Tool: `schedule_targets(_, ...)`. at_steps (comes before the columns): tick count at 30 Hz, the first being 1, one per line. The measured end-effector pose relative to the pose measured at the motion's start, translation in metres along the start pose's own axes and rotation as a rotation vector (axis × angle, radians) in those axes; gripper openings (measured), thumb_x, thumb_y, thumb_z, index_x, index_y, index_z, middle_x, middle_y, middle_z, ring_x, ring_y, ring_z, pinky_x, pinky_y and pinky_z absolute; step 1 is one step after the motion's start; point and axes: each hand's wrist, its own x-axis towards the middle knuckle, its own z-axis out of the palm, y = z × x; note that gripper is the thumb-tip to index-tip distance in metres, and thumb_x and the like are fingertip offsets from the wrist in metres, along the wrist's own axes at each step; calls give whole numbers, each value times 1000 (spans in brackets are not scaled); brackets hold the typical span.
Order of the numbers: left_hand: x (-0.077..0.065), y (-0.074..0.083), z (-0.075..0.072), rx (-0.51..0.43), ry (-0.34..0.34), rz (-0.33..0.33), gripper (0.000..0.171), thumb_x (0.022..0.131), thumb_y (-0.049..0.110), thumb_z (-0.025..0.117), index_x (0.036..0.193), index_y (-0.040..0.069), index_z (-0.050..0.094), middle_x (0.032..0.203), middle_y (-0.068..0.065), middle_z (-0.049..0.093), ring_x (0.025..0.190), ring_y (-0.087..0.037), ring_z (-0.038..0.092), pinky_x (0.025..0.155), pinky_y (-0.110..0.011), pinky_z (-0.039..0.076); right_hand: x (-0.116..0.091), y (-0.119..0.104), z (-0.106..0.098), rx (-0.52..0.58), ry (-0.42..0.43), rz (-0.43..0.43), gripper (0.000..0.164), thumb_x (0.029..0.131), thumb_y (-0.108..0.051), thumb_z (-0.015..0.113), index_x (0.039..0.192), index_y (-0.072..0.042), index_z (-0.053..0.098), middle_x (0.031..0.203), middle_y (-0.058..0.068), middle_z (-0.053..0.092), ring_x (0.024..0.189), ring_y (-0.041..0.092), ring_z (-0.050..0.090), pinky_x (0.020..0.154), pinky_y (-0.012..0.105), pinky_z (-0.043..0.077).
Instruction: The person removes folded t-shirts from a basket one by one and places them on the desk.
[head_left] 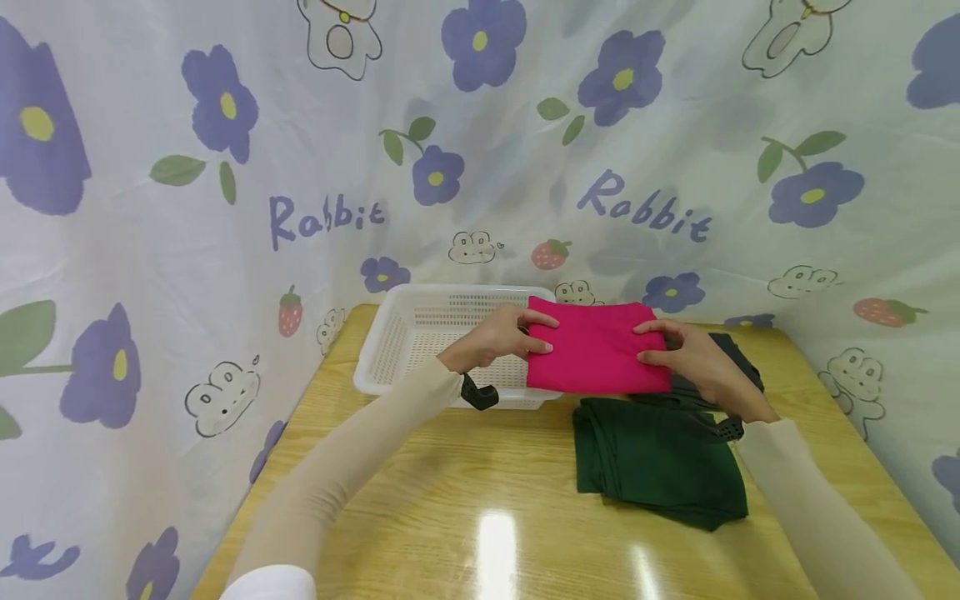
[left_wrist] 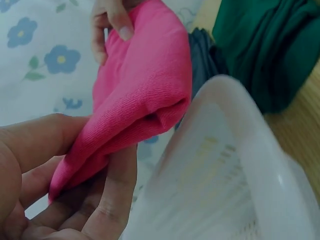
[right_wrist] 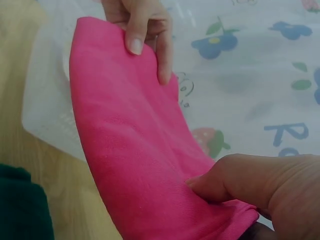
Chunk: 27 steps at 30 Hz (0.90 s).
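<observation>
A folded bright pink cloth point(head_left: 596, 354) hangs in the air between both hands, over the right end of the white basket. My left hand point(head_left: 498, 337) pinches its left edge, thumb on one face and fingers on the other, as the left wrist view shows of the layered pink fold point(left_wrist: 145, 95). At the opposite edge my right hand point(head_left: 693, 358) grips the cloth; in the right wrist view its thumb presses the pink face point(right_wrist: 135, 135), with the other fingers mostly hidden behind. The white plastic basket point(head_left: 382, 342) stands below and left of the cloth.
A folded dark green garment point(head_left: 660, 462) lies on the wooden table point(head_left: 420, 500), right of the middle. Behind it rests a dark grey folded cloth point(head_left: 738, 358), partly covered by the right hand and the pink cloth. A patterned curtain point(head_left: 480, 150) encloses the table's back and sides.
</observation>
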Motion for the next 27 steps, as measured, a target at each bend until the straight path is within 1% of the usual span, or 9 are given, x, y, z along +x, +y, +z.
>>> schedule_targets(2, 2, 2, 6, -4, -7, 5, 46, 90, 9, 81, 134, 10, 69, 119, -11, 66, 94, -29, 72, 78, -38, 62, -5, 3, -4, -32, 15, 0, 55, 97, -23, 75, 145, -8, 53, 163, 21, 30, 129, 41, 48, 85, 27, 57)
schedule_targets(7, 12, 6, 26, -35, -37, 27, 45, 90, 7, 81, 134, 10, 70, 114, -9, 68, 90, -27, 73, 77, -38, 62, -16, 16, -16, -76, 50, 4, 57, 97, -23, 75, 147, -6, 53, 157, 26, 39, 128, 42, 49, 83, 24, 55)
schedule_targets(12, 20, 12, 48, -31, -71, 64, 43, 90, 4, 79, 132, 10, 71, 111, -7, 68, 88, -25, 73, 81, -44, 62, -28, 34, -30, -55, 65, 22, 57, 98, -22, 73, 147, -4, 50, 157, 28, 36, 124, 35, 49, 81, 24, 55)
schedule_targets(14, 23, 14, 56, -35, -92, 72, 43, 91, 3, 78, 133, 9, 70, 111, -6, 68, 88, -25, 73, 82, -46, 61, -33, 40, -35, -33, 73, 23, 53, 99, -20, 73, 145, -4, 52, 157, 29, 35, 118, 27, 53, 80, 26, 57)
schedule_targets(17, 27, 17, 68, -45, -116, 79, 44, 91, 2, 77, 135, 8, 69, 112, -5, 66, 87, -23, 73, 83, -49, 61, -41, 49, -42, -4, 94, 25, 46, 99, -20, 73, 141, -10, 57, 154, 31, 38, 103, 15, 62, 79, 30, 60)
schedule_targets(20, 34, 17, 81, -62, -129, 87, 45, 91, 3, 78, 135, 8, 69, 111, -3, 66, 84, -22, 73, 83, -49, 60, -48, 56, -50, 26, 111, 32, 40, 99, -19, 73, 137, -17, 61, 149, 30, 40, 92, 9, 66, 75, 34, 61)
schedule_targets(23, 41, 18, 96, -85, -144, 99, 46, 91, 3, 78, 136, 8, 68, 109, -2, 67, 81, -22, 73, 81, -48, 61, -56, 64, -59, 16, 131, 42, 37, 100, -20, 71, 135, -23, 63, 148, 29, 39, 90, 12, 67, 72, 35, 61)
schedule_targets(24, 44, 19, 101, -93, -151, 102, 46, 91, 3, 78, 136, 8, 68, 108, -2, 67, 79, -23, 73, 80, -46, 61, -58, 67, -62, 2, 140, 51, 36, 100, -21, 71, 135, -25, 63, 149, 29, 37, 93, 14, 66, 72, 34, 61)
schedule_targets(27, 50, 19, 118, -110, -168, 90, 46, 91, 2, 77, 136, 9, 68, 104, -3, 67, 76, -24, 74, 73, -41, 63, -66, 75, -70, -44, 156, 75, 37, 101, -22, 69, 138, -22, 62, 155, 33, 29, 115, 32, 57, 74, 28, 58)
